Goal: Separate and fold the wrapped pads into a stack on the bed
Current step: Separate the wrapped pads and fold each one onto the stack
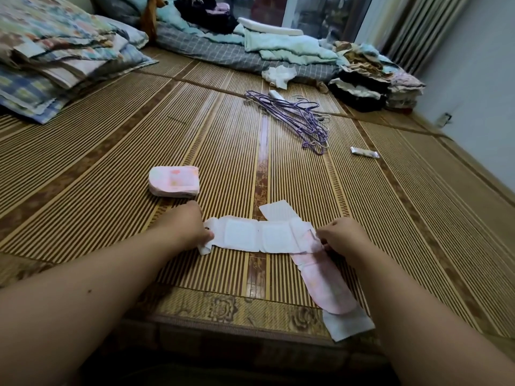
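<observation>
Status at this moment, head view: work is part done, est. under halfway to midway, judged only from what lies on the mat.

Done: one small stack of folded pads [174, 181] sits on the bamboo mat [111, 162], just beyond the left hand and apart from it. Edges look roughly aligned; count of pads in it can't be read.

In hand: opened pad [259, 236] lies flat across the mat, white side up, stretched between both hands. Left hand [192, 224] has fingers curled over its left end and pinches it. Right hand [342, 235] is curled at the right end, grasping where a second pink pad [326, 282] overlaps it; whether that grip takes one layer or both can't be told, fingertips hidden. No fold made in the opened pad yet.

Left to do: pink pad runs from the right hand toward the bed's near edge, unfolded, touching the opened pad at the overlap, so separation looks incomplete. White paper flap [278, 210] pokes out behind the overlap; white piece [348, 325] lies at the pink pad's near end, at the bed edge. Both pads need folding and adding to the stack.

Other items, not part of job: purple hangers [295, 115] mid-mat; small wrapped packet [365, 153] to their right; folded bedding [55, 51] far left; clothes pile [376, 84] far right
</observation>
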Motion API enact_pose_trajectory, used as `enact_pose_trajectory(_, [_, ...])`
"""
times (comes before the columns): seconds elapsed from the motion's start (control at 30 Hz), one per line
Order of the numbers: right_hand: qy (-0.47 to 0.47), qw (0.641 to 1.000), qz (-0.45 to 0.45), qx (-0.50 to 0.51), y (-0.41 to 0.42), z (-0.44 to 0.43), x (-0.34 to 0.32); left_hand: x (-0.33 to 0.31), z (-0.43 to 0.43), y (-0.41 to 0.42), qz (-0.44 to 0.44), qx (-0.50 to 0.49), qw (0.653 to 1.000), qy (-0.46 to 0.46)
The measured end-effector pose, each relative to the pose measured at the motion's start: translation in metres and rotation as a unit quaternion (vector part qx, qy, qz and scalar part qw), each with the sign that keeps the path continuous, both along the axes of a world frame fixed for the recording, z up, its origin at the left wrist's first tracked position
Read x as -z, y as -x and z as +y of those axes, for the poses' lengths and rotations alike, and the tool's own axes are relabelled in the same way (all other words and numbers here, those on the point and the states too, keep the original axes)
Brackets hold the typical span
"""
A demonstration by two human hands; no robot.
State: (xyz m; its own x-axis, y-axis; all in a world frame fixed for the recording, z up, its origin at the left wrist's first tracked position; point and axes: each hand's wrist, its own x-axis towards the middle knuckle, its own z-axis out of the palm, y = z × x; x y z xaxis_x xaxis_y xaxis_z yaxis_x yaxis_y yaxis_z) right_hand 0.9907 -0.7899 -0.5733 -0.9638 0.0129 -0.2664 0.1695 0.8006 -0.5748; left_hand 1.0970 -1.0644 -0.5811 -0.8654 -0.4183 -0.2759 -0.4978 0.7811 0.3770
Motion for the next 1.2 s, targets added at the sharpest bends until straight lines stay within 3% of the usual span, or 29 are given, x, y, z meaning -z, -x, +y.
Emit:
enact_pose_trajectory(0.2, [0.007,1.0,0.007,-0.008,-0.001,0.001,0.004,-0.008,-0.002,0.001,-0.07,0.03,0.997,-0.001])
enact_pose_trajectory(0.33, [-0.026,0.999,-0.008,-0.036,-0.002,-0.006,0.003,-0.009,-0.002,-0.004,-0.003,0.038,0.999,-0.028])
enact_pose_trajectory(0.53, [0.046,0.998,0.036,0.004,-0.006,-0.006,-0.003,-0.011,-0.012,-0.011,0.071,-0.065,0.971,-0.221])
enact_pose_trajectory(0.73, [0.191,0.98,0.052,-0.031,-0.022,-0.026,-0.02,-0.008,-0.02,-0.017,0.146,-0.102,0.955,-0.236])
enact_pose_trajectory(0.97, [0.145,0.981,-0.013,-0.126,-0.037,-0.071,-0.016,-0.012,-0.021,-0.025,0.159,-0.082,0.947,-0.269])
enact_pose_trajectory(1.1, [0.163,0.977,-0.089,-0.1,-0.039,-0.078,-0.012,-0.018,-0.02,-0.028,0.168,-0.063,0.944,-0.276])
enact_pose_trajectory(1.2, [0.155,0.984,-0.046,-0.08,-0.034,-0.069,-0.012,-0.024,-0.015,-0.026,0.171,-0.044,0.946,-0.272])
